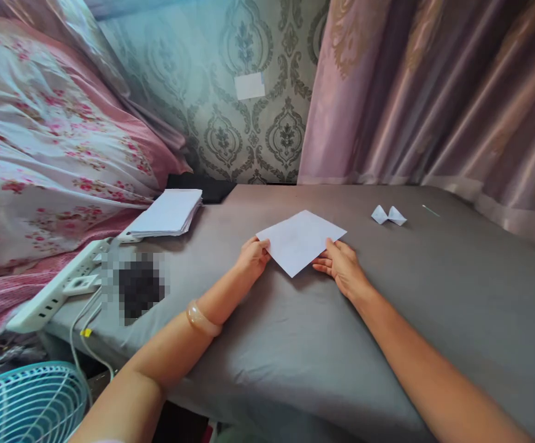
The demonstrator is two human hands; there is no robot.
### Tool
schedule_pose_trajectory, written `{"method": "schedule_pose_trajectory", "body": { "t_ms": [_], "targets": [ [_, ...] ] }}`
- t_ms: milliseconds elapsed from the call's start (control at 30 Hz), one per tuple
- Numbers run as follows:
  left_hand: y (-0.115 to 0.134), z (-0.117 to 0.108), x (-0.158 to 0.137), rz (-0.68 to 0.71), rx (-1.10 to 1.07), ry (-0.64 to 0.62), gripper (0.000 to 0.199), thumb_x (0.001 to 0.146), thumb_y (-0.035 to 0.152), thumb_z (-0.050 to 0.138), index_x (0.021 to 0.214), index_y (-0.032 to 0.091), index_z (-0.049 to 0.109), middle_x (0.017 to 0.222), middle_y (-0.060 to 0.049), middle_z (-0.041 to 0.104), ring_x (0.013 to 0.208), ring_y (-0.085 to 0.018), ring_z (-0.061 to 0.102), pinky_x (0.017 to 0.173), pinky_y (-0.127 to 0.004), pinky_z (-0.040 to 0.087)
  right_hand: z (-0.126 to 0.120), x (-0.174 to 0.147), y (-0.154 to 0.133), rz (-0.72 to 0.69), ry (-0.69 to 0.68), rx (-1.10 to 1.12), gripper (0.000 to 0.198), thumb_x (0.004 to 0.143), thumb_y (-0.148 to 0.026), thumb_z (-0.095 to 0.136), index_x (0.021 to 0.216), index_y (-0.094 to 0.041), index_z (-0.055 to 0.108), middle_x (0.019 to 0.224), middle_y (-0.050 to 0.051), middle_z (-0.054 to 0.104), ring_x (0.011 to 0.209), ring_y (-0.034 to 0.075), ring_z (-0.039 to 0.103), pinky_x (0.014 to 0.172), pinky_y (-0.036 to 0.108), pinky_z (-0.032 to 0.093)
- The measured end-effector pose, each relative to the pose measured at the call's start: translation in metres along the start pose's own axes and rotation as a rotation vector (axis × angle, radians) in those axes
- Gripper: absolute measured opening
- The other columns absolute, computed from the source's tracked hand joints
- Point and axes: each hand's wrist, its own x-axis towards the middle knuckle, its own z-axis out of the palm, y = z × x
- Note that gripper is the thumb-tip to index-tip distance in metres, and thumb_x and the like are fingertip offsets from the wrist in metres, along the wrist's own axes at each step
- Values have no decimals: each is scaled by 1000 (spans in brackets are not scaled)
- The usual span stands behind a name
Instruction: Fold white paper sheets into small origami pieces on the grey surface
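Observation:
A white sheet of paper (302,241), turned so that one corner points toward me, is held up just over the grey-covered table. My left hand (253,255) pinches its left corner between thumb and fingers. On the other side, my right hand (339,261) grips the lower right edge, thumb on top and fingers beneath. To the right of the sheet lies a small folded white paper piece (388,215) with two pointed halves.
A stack of white paper (168,212) lies at the back left. Nearer, a white power strip (59,286) with cables runs along the table's left edge, beside a pixelated dark patch (141,286). A blue fan (30,400) stands at the lower left. A thin stick (430,210) lies at the right.

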Motion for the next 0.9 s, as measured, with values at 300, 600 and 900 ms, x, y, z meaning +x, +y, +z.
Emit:
{"method": "schedule_pose_trajectory", "body": {
  "t_ms": [300, 600, 900],
  "targets": [
    [16, -24, -16, -21, 207, -115, 47, 65, 14, 63, 110, 20, 54, 99, -13, 66, 90, -23, 66, 80, -38, 54, -21, 17, 1, -55, 150, -408, 85, 71, -12, 57, 147, -17, 22, 63, -1, 59, 50, 15, 53, 40, 23, 39],
    [24, -35, -25, 485, 877, -561, 61, 62, 11, 65, 119, 34, 64, 139, -8, 47, 132, -32, 38, 105, -44, 38, -24, 7, -18, 244, -69, -318, 33, 75, -3, 53, 107, -11, 61, 70, 3, 63, 56, 9, 56, 45, 18, 42],
    [18, -25, -21, 551, 918, -662, 14, 78, 29, 64, 88, 26, 72, 99, -8, 69, 97, -25, 60, 99, -40, 38, -38, 7, -27, 250, -159, -585, 27, 91, -35, 53, 92, -11, 64, 47, -2, 50, 35, 6, 40, 32, 17, 23]
  ]
}}
